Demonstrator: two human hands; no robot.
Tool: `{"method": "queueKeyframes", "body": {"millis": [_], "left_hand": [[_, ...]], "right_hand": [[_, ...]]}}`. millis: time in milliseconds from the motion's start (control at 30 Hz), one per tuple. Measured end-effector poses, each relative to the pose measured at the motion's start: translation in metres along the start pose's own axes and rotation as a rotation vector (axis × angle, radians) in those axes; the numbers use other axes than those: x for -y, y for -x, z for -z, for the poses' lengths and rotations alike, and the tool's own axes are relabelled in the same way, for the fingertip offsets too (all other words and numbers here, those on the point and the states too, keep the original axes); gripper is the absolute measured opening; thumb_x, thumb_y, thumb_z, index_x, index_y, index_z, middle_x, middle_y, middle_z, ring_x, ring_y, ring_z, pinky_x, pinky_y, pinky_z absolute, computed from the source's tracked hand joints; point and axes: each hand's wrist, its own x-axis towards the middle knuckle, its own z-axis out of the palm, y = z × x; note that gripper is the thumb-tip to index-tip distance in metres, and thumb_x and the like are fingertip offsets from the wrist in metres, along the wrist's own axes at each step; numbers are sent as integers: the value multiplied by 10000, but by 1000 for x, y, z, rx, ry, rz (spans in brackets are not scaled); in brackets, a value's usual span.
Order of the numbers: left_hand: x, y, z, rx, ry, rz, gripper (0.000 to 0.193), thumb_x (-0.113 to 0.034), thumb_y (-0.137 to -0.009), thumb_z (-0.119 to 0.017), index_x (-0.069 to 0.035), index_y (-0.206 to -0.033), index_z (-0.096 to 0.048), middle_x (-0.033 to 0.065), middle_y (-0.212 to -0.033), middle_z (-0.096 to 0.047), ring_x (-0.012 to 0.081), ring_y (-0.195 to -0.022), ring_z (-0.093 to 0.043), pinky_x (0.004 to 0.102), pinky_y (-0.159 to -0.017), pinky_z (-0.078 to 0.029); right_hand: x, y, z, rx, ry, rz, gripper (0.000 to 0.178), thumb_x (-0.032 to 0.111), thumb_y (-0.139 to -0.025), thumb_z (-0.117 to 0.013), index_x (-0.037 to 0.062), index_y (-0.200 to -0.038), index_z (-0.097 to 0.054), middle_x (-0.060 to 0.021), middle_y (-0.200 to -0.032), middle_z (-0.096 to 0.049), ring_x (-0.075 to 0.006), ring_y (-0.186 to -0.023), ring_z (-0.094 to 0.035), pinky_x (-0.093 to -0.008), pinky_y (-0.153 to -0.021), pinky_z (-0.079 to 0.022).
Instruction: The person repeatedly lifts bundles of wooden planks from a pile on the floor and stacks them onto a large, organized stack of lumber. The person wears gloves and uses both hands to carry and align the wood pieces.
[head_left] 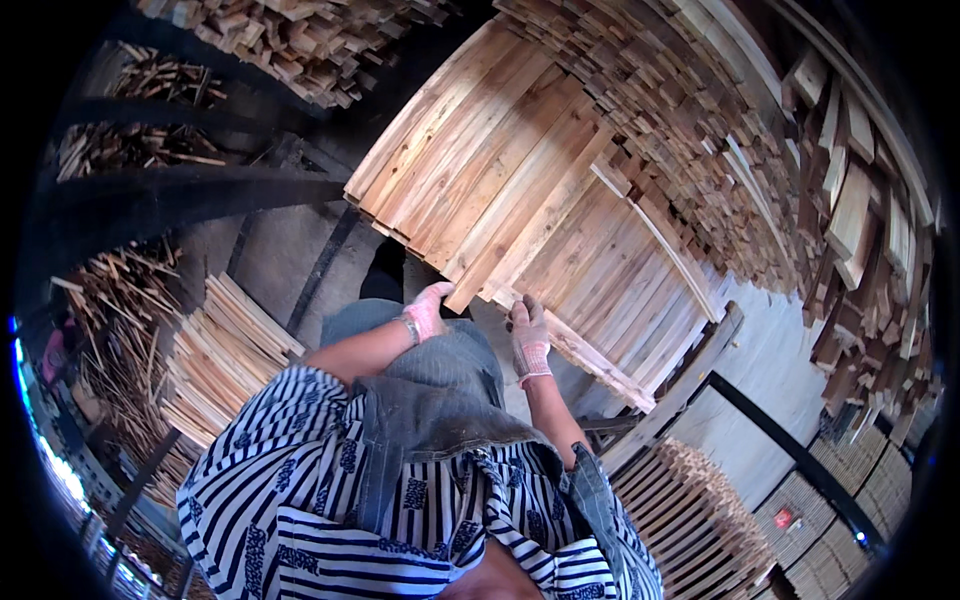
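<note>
A: Where was the plank?
B: At the fingers. The plank (532, 220) ran away from the left hand (430, 310), its near end beside those fingers, which looked close together; pinch or plain touch, I couldn't tell.
A: And the right hand (530, 340)?
B: Fingers bent at the edge strip (598, 366); grip not clear.
A: Progress?
B: Judged partial. Upper boards (470, 130) lay side by side beyond the left fingers; right of the plank, lower boards (610, 290) showed uncovered, so that stretch seemed left.
A: Surface and room?
B: Support mostly hidden under the boards. Pale floor (770, 330) lay right of the fingers, stacked timber (680, 130) beyond them, and a pile of sticks (230, 350) to the left.
</note>
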Motion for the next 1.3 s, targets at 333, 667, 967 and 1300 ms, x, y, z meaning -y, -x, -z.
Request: {"method": "queueKeyframes", "body": {"millis": [333,667,967,1300], "left_hand": [[-6,-98,-16,-207,125,-207,392,-171,-824,-567,-19,-1183,-527,150,-1082,-538,282,-951,-522,462,-779,-455],[25,-26,199,88,180,-660,140,-177,-881,-521,-62,-878,-600,42,-691,-533,165,-562,-498,365,-509,-398],[140,72,456,-363,954,-902,145,-238,-935,-482,-109,-971,-536,47,-825,-552,206,-693,-520,347,-589,-420],[230,82,699,-930,1066,-642,503,-390,-965,-441,-112,-1383,-408,178,-1157,-569,278,-1042,-571,385,-886,-472]], "right_hand": [[56,23,28,181,-64,-110,569,313,-976,-492,3,-1428,-340,-182,-1329,-495,-249,-1131,-552,-340,-924,-466],[63,24,-38,655,290,112,343,275,-981,-518,21,-1211,-525,-58,-905,-604,-123,-798,-580,-270,-712,-496],[85,96,-238,1083,718,315,352,326,-970,-549,33,-1165,-555,-35,-951,-605,-128,-818,-563,-278,-753,-485],[-97,175,-345,1373,1206,957,444,386,-996,-445,-12,-1130,-591,-167,-1040,-642,-282,-953,-602,-374,-852,-474]]}}
